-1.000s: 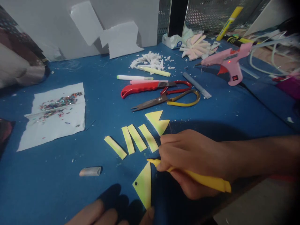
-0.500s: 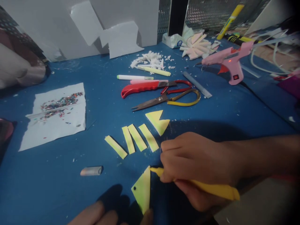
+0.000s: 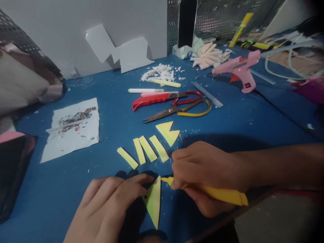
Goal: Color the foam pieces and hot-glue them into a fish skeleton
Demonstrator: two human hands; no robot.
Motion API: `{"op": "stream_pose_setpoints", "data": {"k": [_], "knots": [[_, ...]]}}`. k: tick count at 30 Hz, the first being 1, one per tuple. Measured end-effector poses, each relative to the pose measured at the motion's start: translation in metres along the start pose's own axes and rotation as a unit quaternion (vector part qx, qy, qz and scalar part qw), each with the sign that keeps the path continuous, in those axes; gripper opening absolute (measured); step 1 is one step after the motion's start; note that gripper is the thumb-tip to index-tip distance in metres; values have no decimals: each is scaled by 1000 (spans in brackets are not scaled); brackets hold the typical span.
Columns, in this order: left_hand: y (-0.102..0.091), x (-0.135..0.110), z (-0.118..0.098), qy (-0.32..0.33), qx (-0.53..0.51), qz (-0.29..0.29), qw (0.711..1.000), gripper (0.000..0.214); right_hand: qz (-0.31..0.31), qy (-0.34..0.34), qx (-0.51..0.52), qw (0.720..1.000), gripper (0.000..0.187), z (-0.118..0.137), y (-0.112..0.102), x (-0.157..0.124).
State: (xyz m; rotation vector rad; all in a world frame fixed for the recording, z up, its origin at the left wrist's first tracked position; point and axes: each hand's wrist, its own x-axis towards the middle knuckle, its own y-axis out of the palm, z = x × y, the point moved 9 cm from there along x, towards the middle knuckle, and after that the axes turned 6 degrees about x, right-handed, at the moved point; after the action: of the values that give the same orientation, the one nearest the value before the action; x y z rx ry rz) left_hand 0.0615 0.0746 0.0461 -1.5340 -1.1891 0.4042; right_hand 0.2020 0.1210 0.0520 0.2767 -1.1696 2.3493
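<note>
My right hand (image 3: 205, 172) is closed round a yellow marker (image 3: 220, 195). The marker's tip touches or nearly touches the top corner of a yellow-green paper triangle (image 3: 154, 204) with a black dot on its left side. My left hand (image 3: 106, 206) reaches in with fingers extended, fingertips at the triangle's left edge; its thumb is mostly out of view. Just beyond lie several yellow-green strips (image 3: 148, 148) and a notched yellow-green piece (image 3: 169, 132).
Scissors with yellow-and-red handles (image 3: 194, 113) lie mid-table near several pens (image 3: 145, 90). Behind are white scraps (image 3: 160, 72) and a pink glue gun (image 3: 240, 71). Paper with coloured bits (image 3: 76, 141) lies left, near a dark phone-like object (image 3: 12, 172). A phone (image 3: 187, 23) stands behind.
My left hand has come up from the bottom edge to the triangle's left side, covering the marker cap seen there before. The view has shifted slightly; the marker stays at the triangle's top corner.
</note>
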Motion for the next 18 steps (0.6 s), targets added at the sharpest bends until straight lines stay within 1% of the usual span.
{"op": "stream_pose_setpoints", "data": {"k": [5, 8, 12, 18], "knots": [[8, 3, 0, -12, 20, 43, 999, 59, 21, 2, -44, 999, 18, 1, 4, 2], [8, 6, 0, -2, 23, 48, 999, 62, 43, -8, -35, 998, 19, 4, 8, 2], [8, 7, 6, -34, 29, 56, 997, 62, 68, -23, -18, 997, 19, 7, 12, 1], [10, 5, 7, -46, 12, 69, 997, 61, 49, -1, -33, 998, 16, 3, 10, 1]]}}
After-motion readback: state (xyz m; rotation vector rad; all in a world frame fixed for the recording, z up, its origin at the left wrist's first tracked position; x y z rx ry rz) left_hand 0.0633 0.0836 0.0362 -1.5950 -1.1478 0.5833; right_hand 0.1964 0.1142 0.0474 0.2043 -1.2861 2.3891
